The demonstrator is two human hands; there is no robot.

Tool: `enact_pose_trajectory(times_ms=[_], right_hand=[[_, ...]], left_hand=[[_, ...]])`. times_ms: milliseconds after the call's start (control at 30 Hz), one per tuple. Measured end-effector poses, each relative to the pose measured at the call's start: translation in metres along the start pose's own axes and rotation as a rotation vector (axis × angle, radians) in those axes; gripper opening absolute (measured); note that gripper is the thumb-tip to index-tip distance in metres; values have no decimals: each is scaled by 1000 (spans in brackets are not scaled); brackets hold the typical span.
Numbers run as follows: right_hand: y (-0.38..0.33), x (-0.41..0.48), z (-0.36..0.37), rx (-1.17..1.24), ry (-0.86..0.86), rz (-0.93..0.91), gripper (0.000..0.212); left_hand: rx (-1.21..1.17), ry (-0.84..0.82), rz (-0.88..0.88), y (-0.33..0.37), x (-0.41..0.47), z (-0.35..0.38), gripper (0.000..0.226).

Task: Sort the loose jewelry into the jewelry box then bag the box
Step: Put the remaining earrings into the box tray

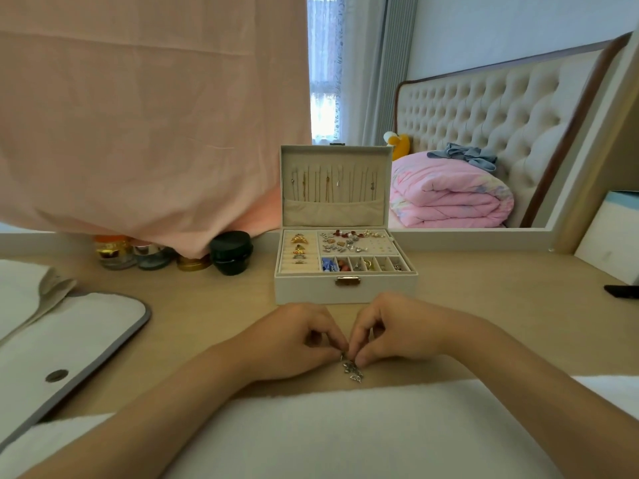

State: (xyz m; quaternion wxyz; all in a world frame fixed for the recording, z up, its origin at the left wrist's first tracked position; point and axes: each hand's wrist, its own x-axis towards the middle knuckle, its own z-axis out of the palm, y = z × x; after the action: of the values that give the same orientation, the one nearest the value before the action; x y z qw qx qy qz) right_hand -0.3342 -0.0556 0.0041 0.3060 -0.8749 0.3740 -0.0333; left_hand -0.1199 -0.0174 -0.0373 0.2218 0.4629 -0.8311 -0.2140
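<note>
Bedroom, pale wooden surface point(207, 323) below a mirror point(484, 98). Had a white jewelry box point(311, 288) open at 12 o'clock, lid upright, long axis 9 to 3. Pinched a silver leafy chain point(352, 369) between curled fingers point(328, 337) of left hand point(297, 335) and right hand point(397, 326), just at 6 o'clock of the box, chain trailing toward 5 o'clock. Had a white bag point(69, 340) at 8 o'clock, jars point(117, 252) at 10.

Two hands, left hand point(304, 335) and right hand point(394, 331), pinch a small silver pendant point(352, 368) together above the counter point(484, 288), just before an open jewelry box point(345, 288)
</note>
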Motion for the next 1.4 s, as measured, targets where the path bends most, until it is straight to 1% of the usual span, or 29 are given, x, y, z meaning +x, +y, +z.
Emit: enact_pose_trajectory(times_ms=[167, 267, 367, 433, 533, 667, 733, 833, 900, 967, 1067, 1133, 1200, 1267, 1333, 1400], right_hand=[[4, 3, 1, 29, 82, 32, 5], [7, 3, 1, 120, 134, 66, 2], [8, 5, 1, 187, 176, 65, 6], [9, 6, 2, 187, 195, 65, 9], [9, 8, 4, 264, 183, 64, 20], [8, 12, 3, 328, 180, 45, 36], [7, 13, 2, 368, 167, 46, 42], [6, 11, 2, 454, 133, 54, 52], [7, 11, 3, 530, 136, 57, 51], [8, 12, 4, 560, 150, 72, 43], [7, 12, 3, 472, 174, 50, 20], [5, 9, 0, 316, 149, 17, 10], [1, 5, -2, 149, 46, 14, 9], [-2, 4, 0, 74, -34, 24, 11], [-3, 6, 4, 41, -56, 28, 10], [-2, 9, 8, 28, -43, 25, 6]], left_hand=[[14, 3, 10, -5, 0, -3, 10], [12, 13, 0, -7, 0, -3, 7], [38, 29, -13, -7, 1, -1, 5], [54, 42, -41, -5, 1, -1, 7], [-13, 79, -65, -1, -1, 1, 20], [-73, 138, 3, 3, -2, 2, 36], [-45, 150, 36, 5, -1, 2, 36], [-29, 186, 59, 6, -1, 0, 28], [-34, 234, 52, 4, -1, -1, 24], [-32, 276, 26, 2, -1, -2, 19], [-22, 288, -17, -1, -1, -2, 12], [-13, 274, -52, -1, -2, -1, 8], [-24, 265, -84, -1, -2, -1, 5], [-36, 258, -105, 1, -1, 0, 7], [-46, 247, -121, 2, -1, 1, 10], [-79, 239, -134, 1, 0, 1, 14]])
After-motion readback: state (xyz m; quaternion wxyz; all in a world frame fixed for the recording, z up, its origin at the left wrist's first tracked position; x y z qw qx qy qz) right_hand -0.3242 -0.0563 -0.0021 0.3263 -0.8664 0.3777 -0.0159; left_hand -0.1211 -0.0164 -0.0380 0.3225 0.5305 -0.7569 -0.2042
